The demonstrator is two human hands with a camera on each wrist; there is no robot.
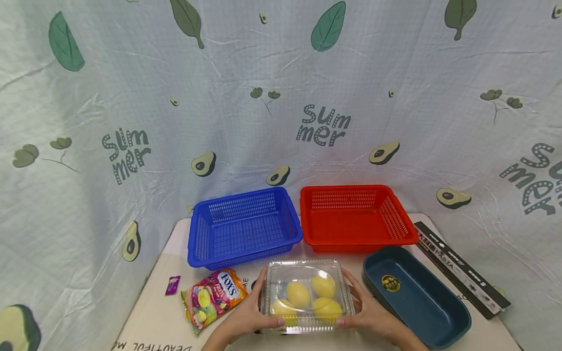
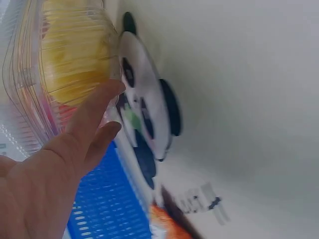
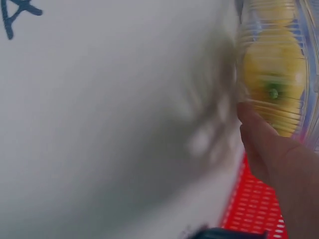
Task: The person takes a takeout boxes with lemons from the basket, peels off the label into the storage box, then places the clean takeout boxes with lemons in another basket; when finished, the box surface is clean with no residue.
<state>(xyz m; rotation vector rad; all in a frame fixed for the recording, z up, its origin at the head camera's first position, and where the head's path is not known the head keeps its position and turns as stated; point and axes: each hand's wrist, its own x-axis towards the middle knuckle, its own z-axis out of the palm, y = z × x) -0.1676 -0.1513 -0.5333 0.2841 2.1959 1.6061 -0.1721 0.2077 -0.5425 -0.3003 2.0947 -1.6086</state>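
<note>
A clear plastic clamshell box (image 1: 303,273) with several yellow fruits (image 1: 298,294) inside is held between both hands, its lid closed. My left hand (image 1: 253,312) grips its left side, thumb at the front corner and fingers along the side. On the opposite side my right hand (image 1: 366,312) grips it the same way. The left wrist view shows the fingers of the left hand (image 2: 65,154) at the box's lower edge, above the table surface. In the right wrist view, fingertips of the right hand (image 3: 279,159) lie under the edge, and shadow falls on the table below.
Behind the box stand a blue basket (image 1: 246,258) and a red basket (image 1: 360,247). To the left lie a Fox's candy bag (image 1: 215,297) and a small purple packet (image 1: 172,285). A dark blue tray (image 1: 426,307) and a long pasta box (image 1: 461,270) are at the right.
</note>
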